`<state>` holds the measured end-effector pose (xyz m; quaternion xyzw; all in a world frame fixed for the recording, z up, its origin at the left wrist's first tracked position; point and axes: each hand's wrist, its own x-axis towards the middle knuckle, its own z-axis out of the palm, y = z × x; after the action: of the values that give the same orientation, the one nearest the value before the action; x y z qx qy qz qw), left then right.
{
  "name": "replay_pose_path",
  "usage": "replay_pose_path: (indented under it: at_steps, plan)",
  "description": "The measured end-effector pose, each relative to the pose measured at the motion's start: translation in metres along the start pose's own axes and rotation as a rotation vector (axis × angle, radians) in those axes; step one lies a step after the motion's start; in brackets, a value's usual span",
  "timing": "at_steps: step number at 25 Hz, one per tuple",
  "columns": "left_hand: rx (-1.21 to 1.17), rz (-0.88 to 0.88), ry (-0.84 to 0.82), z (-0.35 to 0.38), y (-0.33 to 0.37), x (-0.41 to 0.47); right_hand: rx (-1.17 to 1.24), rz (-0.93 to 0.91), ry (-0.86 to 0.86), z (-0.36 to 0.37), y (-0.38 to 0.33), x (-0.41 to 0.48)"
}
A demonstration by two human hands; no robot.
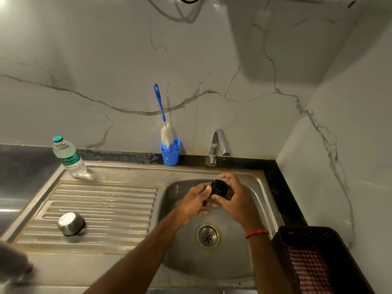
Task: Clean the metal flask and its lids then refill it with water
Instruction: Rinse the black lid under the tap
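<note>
Over the steel sink basin [233, 262] I hold a small black inner lid [219, 188] between both hands. My left hand [194, 205] pinches its left side and my right hand [238, 200] wraps around its right side. A round steel outer lid [71, 223] lies upside down on the ribbed drainboard [106, 209]. A blurred grey metal object, possibly the flask [12, 264], sits at the lower left edge. The tap [218, 145] stands behind the basin with no water running.
A blue bottle brush [163, 119] stands in a blue cup [170, 152] against the marble wall. A clear plastic water bottle [69, 158] stands at the drainboard's back left. A dark basket [318, 262] with a checked cloth sits at the right.
</note>
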<state>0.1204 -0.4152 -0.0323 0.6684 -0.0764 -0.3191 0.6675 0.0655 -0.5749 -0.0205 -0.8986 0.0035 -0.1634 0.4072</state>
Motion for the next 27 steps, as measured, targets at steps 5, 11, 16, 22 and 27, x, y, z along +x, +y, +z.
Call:
replay_pose_path:
  at_steps: [5, 11, 16, 22, 27]
  plan:
    - [0.031, 0.061, 0.105, -0.004, 0.008, 0.002, -0.079, -0.069, 0.270, -0.008, -0.002, 0.006]
    - [0.121, 0.053, 0.143, -0.007, 0.000, 0.002, -0.129, 0.289, -0.004, 0.015, 0.025, -0.009]
    - [0.138, 0.046, 0.151, -0.010, -0.001, 0.004, -0.012, 0.100, 0.232, 0.007, 0.010, -0.001]
    - [0.162, 0.074, 0.205, -0.011, 0.001, -0.002, -0.194, 0.326, -0.084, 0.019, 0.027, -0.008]
    - [0.171, 0.053, 0.191, -0.014, -0.002, -0.006, 0.011, 0.219, 0.044, 0.008, 0.012, 0.004]
